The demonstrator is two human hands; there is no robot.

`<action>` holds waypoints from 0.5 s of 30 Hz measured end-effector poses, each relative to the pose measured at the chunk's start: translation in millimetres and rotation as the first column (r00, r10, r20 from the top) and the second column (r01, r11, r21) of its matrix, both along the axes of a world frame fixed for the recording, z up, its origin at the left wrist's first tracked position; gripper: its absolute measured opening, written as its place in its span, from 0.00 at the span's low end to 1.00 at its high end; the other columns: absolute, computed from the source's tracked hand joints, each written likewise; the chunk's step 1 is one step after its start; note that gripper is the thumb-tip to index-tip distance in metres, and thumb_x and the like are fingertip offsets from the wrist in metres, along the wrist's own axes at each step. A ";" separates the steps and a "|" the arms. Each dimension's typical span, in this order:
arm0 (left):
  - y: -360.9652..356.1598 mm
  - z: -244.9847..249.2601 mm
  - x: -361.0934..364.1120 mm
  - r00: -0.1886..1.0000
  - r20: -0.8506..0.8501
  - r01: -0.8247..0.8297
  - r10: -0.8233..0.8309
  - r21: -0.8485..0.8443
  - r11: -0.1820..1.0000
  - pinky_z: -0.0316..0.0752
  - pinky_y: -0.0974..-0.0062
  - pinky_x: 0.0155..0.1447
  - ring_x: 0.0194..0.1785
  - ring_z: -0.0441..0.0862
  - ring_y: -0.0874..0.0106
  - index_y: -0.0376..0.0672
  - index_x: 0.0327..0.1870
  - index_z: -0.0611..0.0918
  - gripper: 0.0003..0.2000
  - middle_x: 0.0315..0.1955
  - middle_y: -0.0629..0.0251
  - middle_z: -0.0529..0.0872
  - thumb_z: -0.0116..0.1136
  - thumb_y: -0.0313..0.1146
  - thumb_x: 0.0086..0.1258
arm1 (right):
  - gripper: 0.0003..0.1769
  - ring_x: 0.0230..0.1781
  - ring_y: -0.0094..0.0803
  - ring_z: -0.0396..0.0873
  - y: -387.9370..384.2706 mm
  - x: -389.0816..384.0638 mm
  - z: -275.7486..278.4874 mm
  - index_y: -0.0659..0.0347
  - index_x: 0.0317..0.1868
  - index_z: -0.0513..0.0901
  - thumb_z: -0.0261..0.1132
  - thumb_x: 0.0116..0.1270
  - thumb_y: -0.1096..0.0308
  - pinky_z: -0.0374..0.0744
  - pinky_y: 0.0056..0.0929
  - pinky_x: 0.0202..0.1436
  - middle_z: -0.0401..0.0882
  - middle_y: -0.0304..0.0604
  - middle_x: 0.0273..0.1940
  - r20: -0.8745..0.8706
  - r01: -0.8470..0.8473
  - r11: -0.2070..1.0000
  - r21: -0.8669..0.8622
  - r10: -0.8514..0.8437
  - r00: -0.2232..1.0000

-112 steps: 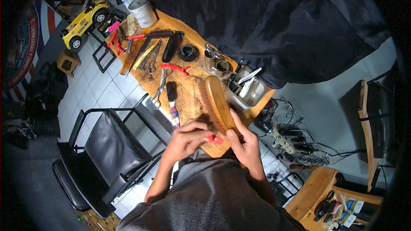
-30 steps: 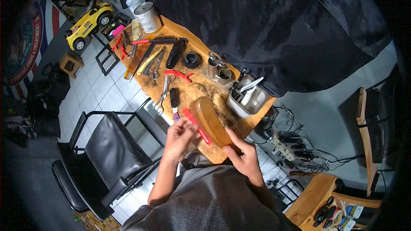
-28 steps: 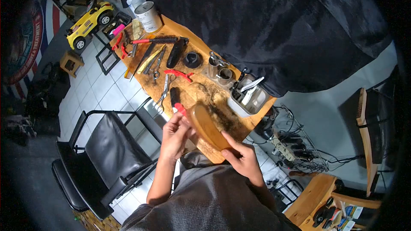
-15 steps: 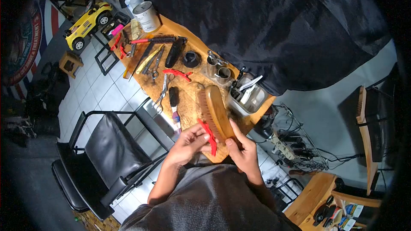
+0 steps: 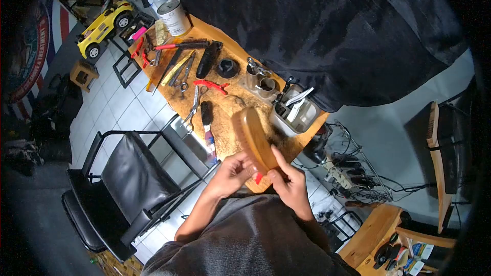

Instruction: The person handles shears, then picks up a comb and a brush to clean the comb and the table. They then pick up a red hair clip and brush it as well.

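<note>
My right hand (image 5: 292,186) grips the near end of a wooden brush (image 5: 261,140), its thumb on the back and its bristles facing left. Close on the left, my left hand (image 5: 230,176) pinches a red hair clip (image 5: 258,178) against the bristle side. Only a small red part of that clip shows; the brush and fingers hide the rest. Beyond the hands on the wooden table (image 5: 232,133) lie a second red hair clip (image 5: 211,86), scissors (image 5: 194,108) and a dark-bristled brush (image 5: 206,114).
A grey bin (image 5: 300,117) with white-handled tools stands right of the brush, near metal cups (image 5: 266,88). Farther off are black clippers (image 5: 208,60), a round black jar (image 5: 227,67) and a can (image 5: 174,18). A black chair (image 5: 143,171) stands left.
The brush has tilted and shifted slightly left and down toward my left hand. Most of the red clip, plainly visible before, is now hidden behind it.
</note>
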State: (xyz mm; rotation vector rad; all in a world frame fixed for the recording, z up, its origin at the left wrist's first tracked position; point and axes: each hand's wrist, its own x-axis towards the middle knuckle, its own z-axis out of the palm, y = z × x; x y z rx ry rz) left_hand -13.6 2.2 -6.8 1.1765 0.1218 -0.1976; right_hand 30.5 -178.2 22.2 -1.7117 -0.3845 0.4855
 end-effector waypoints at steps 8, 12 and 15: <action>14.1 8.6 3.4 0.965 -0.124 -0.262 0.233 -0.357 0.896 0.76 0.80 0.54 0.49 0.78 0.77 0.41 0.59 0.70 0.19 0.46 0.70 0.79 0.52 0.17 0.68 | 0.26 0.40 0.21 0.77 -0.2 0.0 -9.5 0.66 0.64 0.70 0.62 0.65 0.73 0.76 0.22 0.45 0.82 0.50 0.45 0.100 0.045 0.991 0.125 -0.058 0.993; 23.8 11.8 15.8 0.898 -0.057 -0.432 0.436 -0.302 0.850 0.77 0.76 0.55 0.50 0.80 0.74 0.41 0.60 0.68 0.21 0.50 0.65 0.80 0.53 0.16 0.66 | 0.26 0.38 0.19 0.76 -10.7 -2.6 -11.0 0.64 0.63 0.71 0.63 0.64 0.73 0.75 0.21 0.43 0.83 0.52 0.42 0.077 -0.091 0.995 0.044 0.087 0.993; 12.4 11.1 14.1 0.911 0.014 -0.407 0.413 -0.141 0.903 0.75 0.78 0.54 0.50 0.80 0.75 0.40 0.60 0.68 0.22 0.48 0.66 0.81 0.54 0.16 0.65 | 0.26 0.35 0.17 0.74 -4.7 -3.6 -10.7 0.63 0.63 0.71 0.63 0.65 0.72 0.75 0.21 0.40 0.83 0.52 0.37 0.083 -0.084 0.996 0.028 0.081 0.993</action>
